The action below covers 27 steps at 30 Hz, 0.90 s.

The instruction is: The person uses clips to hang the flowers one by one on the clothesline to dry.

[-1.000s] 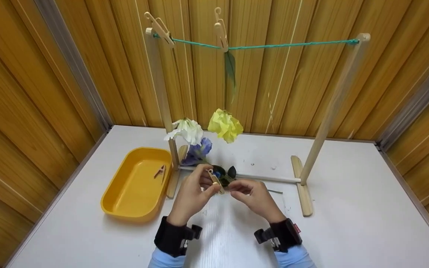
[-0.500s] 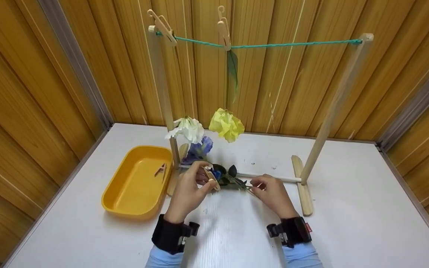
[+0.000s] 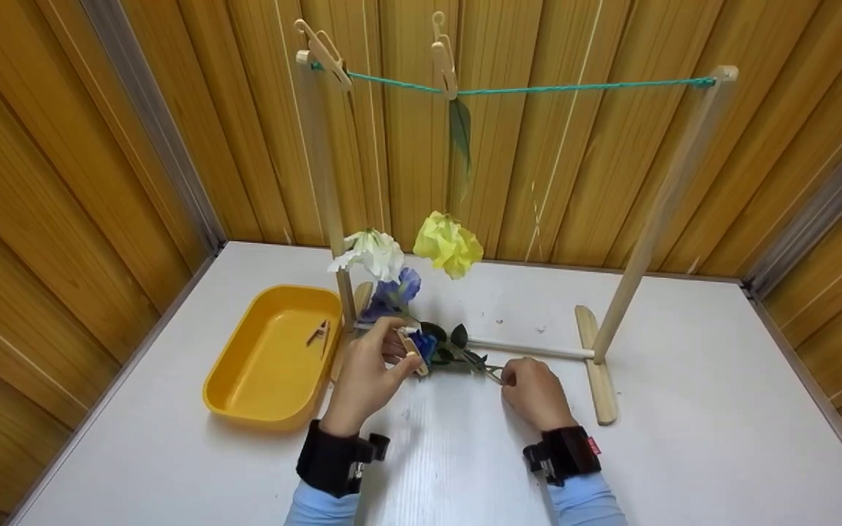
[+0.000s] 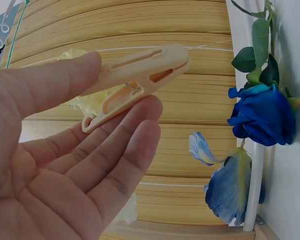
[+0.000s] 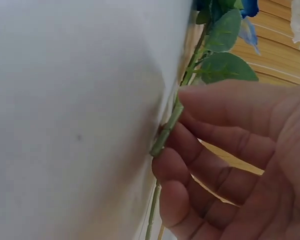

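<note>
My left hand (image 3: pixel 368 376) pinches a beige clothespin (image 4: pixel 145 70) between thumb and fingers; its jaws look closed, with nothing between them. A blue artificial rose (image 4: pixel 264 116) with dark green leaves lies on the table just right of that hand. At the rose's lower end, my right hand (image 3: pixel 539 393) pinches the green stem (image 5: pixel 167 131) between thumb and fingers, close to the tabletop. Behind the left hand lies a purple-blue flower (image 3: pixel 393 292). White (image 3: pixel 371 252) and yellow (image 3: pixel 449 245) flowers hang upside down from the line, each by a clothespin.
A wooden frame with a right post (image 3: pixel 658 219) carries a green cord (image 3: pixel 574 87) across the top. A white rod (image 3: pixel 531 349) joins its feet low down. At left stands a yellow tray (image 3: pixel 267 365) holding a small pinkish clothespin (image 3: pixel 317 333). Wood-patterned walls enclose the table.
My right hand has moved right along the rose's stem and now pinches it near the end. The left hand, still holding the clothespin, has shifted slightly left, uncovering more of the blue rose.
</note>
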Available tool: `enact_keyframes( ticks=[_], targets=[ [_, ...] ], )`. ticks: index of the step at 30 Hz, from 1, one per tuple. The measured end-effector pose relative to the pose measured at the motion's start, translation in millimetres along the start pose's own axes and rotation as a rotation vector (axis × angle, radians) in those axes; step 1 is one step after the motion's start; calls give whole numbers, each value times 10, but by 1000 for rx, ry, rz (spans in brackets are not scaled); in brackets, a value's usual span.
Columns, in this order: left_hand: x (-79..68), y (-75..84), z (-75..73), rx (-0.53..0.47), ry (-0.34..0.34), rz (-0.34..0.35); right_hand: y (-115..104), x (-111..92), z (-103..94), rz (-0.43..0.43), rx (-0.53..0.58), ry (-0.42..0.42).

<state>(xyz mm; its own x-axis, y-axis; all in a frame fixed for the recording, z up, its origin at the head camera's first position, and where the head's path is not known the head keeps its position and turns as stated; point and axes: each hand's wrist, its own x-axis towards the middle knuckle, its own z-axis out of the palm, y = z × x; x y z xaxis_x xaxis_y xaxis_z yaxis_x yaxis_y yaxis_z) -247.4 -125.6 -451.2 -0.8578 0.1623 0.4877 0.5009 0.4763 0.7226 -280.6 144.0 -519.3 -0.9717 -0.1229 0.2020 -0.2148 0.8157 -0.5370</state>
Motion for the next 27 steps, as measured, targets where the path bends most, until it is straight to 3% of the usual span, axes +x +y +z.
enact_keyframes(
  ticks=[14,27],
  targets=[
    [3,6,8,5,0,-15,-11,-16,-11,-23,-24,7],
    [-5,36,-6,8,-3,-12,-7,33,-209,-76,72,150]
  ],
)
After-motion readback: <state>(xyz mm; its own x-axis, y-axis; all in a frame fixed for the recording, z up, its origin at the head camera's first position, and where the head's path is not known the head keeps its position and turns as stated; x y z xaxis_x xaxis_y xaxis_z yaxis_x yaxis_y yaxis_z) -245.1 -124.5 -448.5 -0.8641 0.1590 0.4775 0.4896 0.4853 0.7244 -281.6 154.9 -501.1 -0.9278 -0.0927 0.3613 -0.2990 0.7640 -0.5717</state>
